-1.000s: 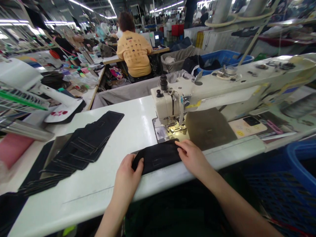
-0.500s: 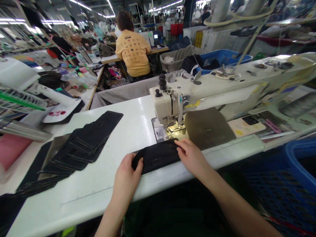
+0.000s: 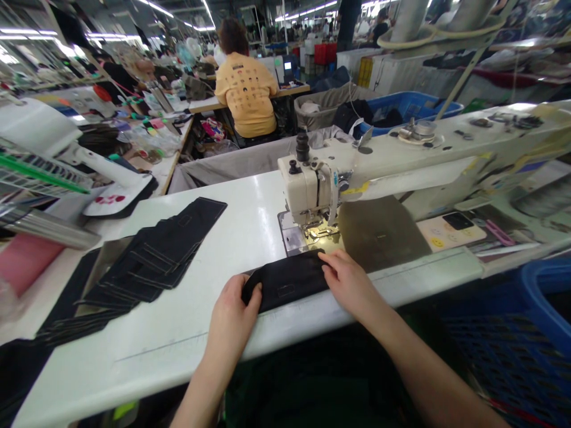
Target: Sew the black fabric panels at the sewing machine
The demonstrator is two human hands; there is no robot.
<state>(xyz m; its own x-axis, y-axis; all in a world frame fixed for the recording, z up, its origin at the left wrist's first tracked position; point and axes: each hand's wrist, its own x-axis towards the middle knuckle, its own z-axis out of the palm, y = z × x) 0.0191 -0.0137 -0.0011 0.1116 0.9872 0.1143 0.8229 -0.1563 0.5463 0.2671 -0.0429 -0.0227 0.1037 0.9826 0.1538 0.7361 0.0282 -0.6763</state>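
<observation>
A dark denim piece (image 3: 288, 282) lies on the white table (image 3: 178, 333) at its front edge, just before the sewing machine (image 3: 321, 184). My left hand (image 3: 232, 324) grips the piece's left end, thumb over the cloth. My right hand (image 3: 350, 285) rests on its right end with fingers curled on the fabric, close to the lit needle plate (image 3: 319, 235).
A fanned stack of dark denim pieces (image 3: 156, 255) lies to the left on the table. A blue crate (image 3: 526, 333) stands at the right. A phone (image 3: 455, 221) rests on the machine bed. A person in a yellow shirt (image 3: 247, 98) sits ahead with their back turned.
Both hands and the denim piece stay in place. The view has shifted slightly.
</observation>
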